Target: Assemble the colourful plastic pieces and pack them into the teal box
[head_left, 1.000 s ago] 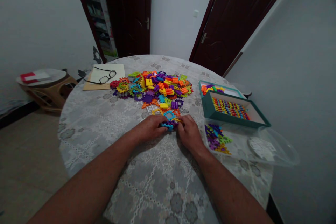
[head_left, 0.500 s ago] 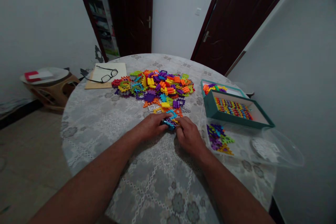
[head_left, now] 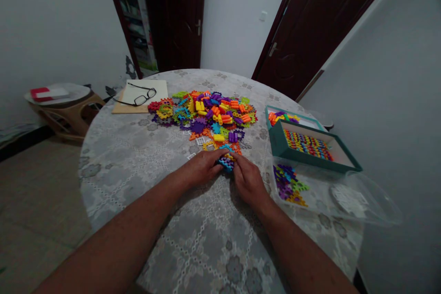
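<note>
Between my two hands is a small stack of toothed plastic building pieces [head_left: 227, 162], blue, purple and yellow. My left hand [head_left: 206, 165] grips its left side, thumb and fingers closed. On the right side my right hand [head_left: 248, 178] is closed on the same stack, and its fingers partly hide it. Just beyond the hands, a large heap of colourful plastic gears and connector tubes [head_left: 217, 112] spreads over the table. A yellow connector [head_left: 218, 138] and a purple connector [head_left: 233, 137] lie at the heap's near edge.
The round table has a patterned grey cloth [head_left: 203, 239]. To the right stand a green box [head_left: 310, 158] of coloured pieces and a clear plastic tray [head_left: 319, 200] with toothed and white pieces. Glasses [head_left: 140, 100] rest on a board [head_left: 124, 109] at the back left.
The stack is turned slightly in my hands, showing more of its layered side. Both hands stay closed on it. The whole view has shifted a little.
</note>
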{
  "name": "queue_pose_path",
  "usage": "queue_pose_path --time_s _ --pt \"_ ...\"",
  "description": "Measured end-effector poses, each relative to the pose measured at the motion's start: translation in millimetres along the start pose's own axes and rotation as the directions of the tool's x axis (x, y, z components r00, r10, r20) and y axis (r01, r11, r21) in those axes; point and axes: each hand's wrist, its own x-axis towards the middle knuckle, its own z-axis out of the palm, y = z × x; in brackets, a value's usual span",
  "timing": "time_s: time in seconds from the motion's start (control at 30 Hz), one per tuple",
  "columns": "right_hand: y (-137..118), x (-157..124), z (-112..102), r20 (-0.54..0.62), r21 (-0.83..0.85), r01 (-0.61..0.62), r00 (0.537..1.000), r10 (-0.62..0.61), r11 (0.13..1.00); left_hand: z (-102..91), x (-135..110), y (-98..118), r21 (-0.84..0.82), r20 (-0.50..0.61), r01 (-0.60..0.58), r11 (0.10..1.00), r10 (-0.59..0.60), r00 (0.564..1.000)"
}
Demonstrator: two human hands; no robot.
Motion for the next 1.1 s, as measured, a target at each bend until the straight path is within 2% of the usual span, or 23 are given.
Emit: queue_pose_path --time_s 0.1,0.27,0.33,0.5,0.7,0.77,0.83,0.93,1.0,1.1 --pt "-2.6 0.5 -1.9 0.022 -0.006 -0.017 1.000 0.018 1.000 -0.6 -0.5 3.2 -0.001 -0.016 0.022 1.000 -0.022 1.000" --pt "-8.4 1.3 -5.3 0.056 -0.063 0.095 0.994 -0.091 0.993 -1.1 0.2 5.5 -0.011 -0.009 0.003 1.000 -0.003 1.000" --pt "-11.7 1.4 -4.2 0.088 -0.130 0.111 0.991 -0.100 0.985 -0.9 0.9 4.8 -0.005 0.002 0.002 1.000 -0.002 1.000" --pt "-20.2 3.4 -1.2 0.206 -0.302 0.079 0.978 -0.016 0.950 -1.7 1.6 1.4 -0.016 0.017 0.013 1.000 -0.013 1.000" --pt "-30.8 6.8 -15.5 0.226 -0.391 0.023 0.971 0.072 0.920 -4.6 1.5 -0.8 -0.070 0.036 0.001 0.998 0.001 0.999" --pt "-33.8 7.6 -31.4 0.207 -0.379 0.020 0.976 0.064 0.925 -5.8 1.6 0.9 -0.087 0.042 0.008 0.996 -0.004 0.999" --pt "-35.5 10.3 -57.8 0.150 -0.362 0.024 0.988 0.033 0.932 -7.1 2.0 2.9 -0.095 0.037 0.034 0.995 -0.031 0.999" --pt "-30.4 20.8 -115.1 0.020 -0.388 0.033 0.999 -0.027 0.921 -8.7 3.1 4.6 -0.079 0.027 0.084 0.993 -0.082 0.996" --pt "-17.9 31.3 -157.3 -0.045 -0.456 0.006 0.999 -0.030 0.890 -9.1 3.7 4.5 -0.076 0.028 0.089 0.993 -0.087 0.996" --pt "14.4 46.4 -210.0 -0.062 -0.562 -0.109 0.994 0.090 0.820 -8.9 4.4 3.5 -0.093 0.031 0.082 0.992 -0.080 0.996"
